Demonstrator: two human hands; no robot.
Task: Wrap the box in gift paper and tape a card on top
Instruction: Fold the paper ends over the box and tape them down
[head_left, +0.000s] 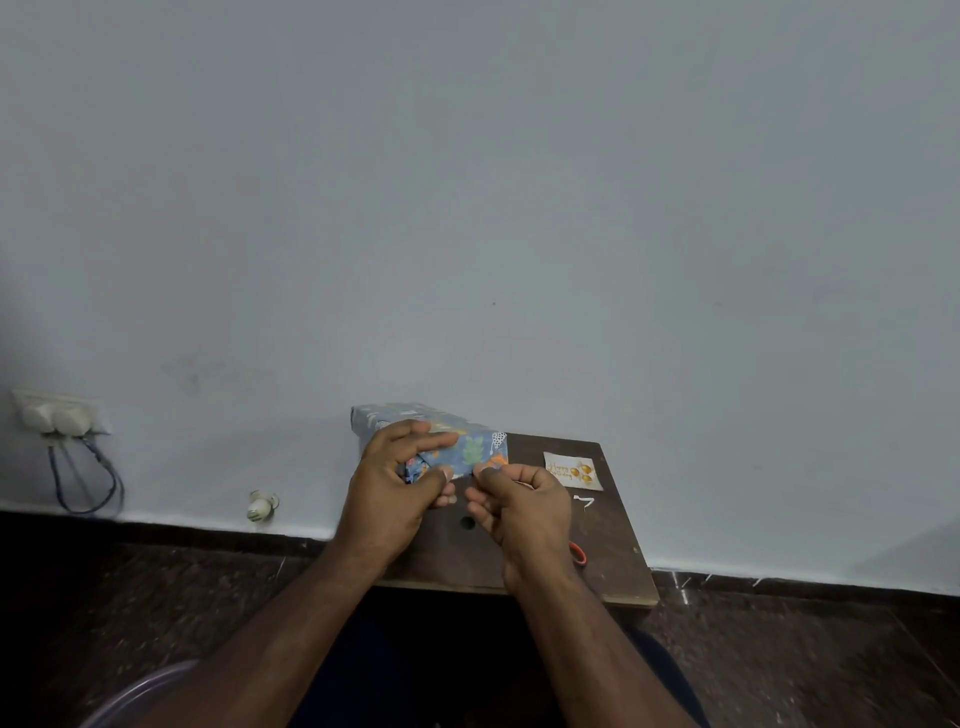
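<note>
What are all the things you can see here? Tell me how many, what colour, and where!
wrapped box: one, blue paper with orange and green pictures, at the back left of the board
card: one, cream with gold balloons, on the board to the right of the box
white scrap: one, white, on the board just in front of the card
red handle: one, red, mostly hidden behind the right wrist
board: one, dark brown, on the floor by the wall
socket: one, white, on the wall at far left, with blue cables
left hand: one, grips the near end of the box
right hand: one, pinches the paper flap at the box end
</note>
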